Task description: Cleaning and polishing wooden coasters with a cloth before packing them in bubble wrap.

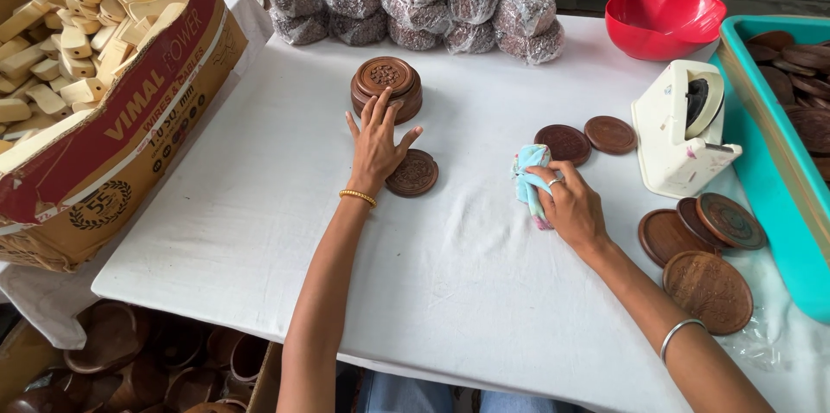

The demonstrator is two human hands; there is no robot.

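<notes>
On the white table, left hand fingers spread beside carved disc, right hand pinching cloth.

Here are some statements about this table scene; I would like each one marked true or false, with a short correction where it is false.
1. The left hand rests by a stack of carved wooden discs. True.
2. The right hand holds a metal brush. False: it holds a light blue cloth.
3. A red bowl stands at the far side of the table. True.
4. The cardboard box on the left is full of dark wooden discs. False: it holds pale wooden pieces.
5. The white tape dispenser stands beside a teal tray. True.
</notes>
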